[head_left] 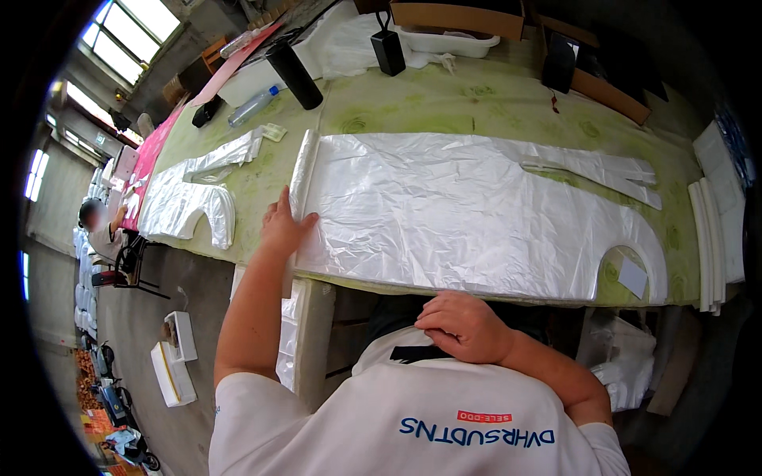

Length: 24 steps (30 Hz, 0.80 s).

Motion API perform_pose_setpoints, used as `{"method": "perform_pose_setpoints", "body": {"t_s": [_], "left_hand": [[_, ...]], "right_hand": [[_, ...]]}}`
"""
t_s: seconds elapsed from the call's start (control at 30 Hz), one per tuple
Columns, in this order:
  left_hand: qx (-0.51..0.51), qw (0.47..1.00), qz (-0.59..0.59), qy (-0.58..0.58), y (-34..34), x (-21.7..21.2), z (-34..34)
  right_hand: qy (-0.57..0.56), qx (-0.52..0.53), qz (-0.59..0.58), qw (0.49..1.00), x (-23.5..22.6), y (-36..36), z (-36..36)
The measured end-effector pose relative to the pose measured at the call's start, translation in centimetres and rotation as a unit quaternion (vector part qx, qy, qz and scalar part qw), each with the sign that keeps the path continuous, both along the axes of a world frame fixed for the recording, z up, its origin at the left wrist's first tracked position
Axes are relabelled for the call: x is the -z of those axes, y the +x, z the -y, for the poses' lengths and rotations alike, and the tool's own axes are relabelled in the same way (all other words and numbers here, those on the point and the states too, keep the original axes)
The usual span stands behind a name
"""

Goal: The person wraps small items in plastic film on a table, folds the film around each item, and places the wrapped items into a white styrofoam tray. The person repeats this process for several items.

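Sheeting (452,214) (silvery plastic), one folded strip (302,168); left hand (284,228) spread there, right hand (466,327) curled closed.

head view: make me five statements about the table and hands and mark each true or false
1. The left hand touches the large plastic film sheet near its left edge. True.
2. The right hand lies flat on the large plastic film sheet. False: the right hand is off it, curled before the white shirt.
3. A white rectangular card lies within the sheet's curved cutout. True.
4. The blue-capped bottle stands upright. False: the blue-capped bottle lies on its side.
5. A smaller plastic film piece lies left of the large one. True.
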<state>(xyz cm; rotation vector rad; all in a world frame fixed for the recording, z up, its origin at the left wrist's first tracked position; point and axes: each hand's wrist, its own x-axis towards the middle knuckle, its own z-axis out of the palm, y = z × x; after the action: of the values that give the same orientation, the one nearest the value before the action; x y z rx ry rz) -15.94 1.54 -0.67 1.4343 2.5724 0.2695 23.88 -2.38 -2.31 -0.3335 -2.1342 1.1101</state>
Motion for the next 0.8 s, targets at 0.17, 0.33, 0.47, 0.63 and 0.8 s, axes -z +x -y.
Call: {"method": "perform_pose_setpoints", "body": {"t_s": [0.17, 0.33, 0.47, 0.63, 0.8], "left_hand": [[-0.007, 0.989, 0.108, 0.096, -7.5, 1.9, 1.2], [-0.050, 0.859, 0.477, 0.179, 0.5, -3.2, 0.0], [-0.068, 0.687, 0.691, 0.217, 9.6, -2.6, -0.8], [-0.030, 0.670, 0.709, 0.219, 19.2, -2.0, -1.3], [-0.018, 0.683, 0.701, 0.202, 23.6, -0.3, -1.5]], "right_hand": [[-0.023, 0.019, -0.001, 1.000, -0.2, 1.3, 0.3], [-0.074, 0.065, -0.013, 0.995, -0.4, 1.8, 0.3], [-0.090, 0.111, -0.016, 0.990, -0.7, 0.5, -0.4], [-0.179, 0.136, 0.026, 0.974, -2.8, 0.4, 0.1], [-0.218, 0.147, 0.049, 0.964, -2.1, 1.0, 0.5]]}}
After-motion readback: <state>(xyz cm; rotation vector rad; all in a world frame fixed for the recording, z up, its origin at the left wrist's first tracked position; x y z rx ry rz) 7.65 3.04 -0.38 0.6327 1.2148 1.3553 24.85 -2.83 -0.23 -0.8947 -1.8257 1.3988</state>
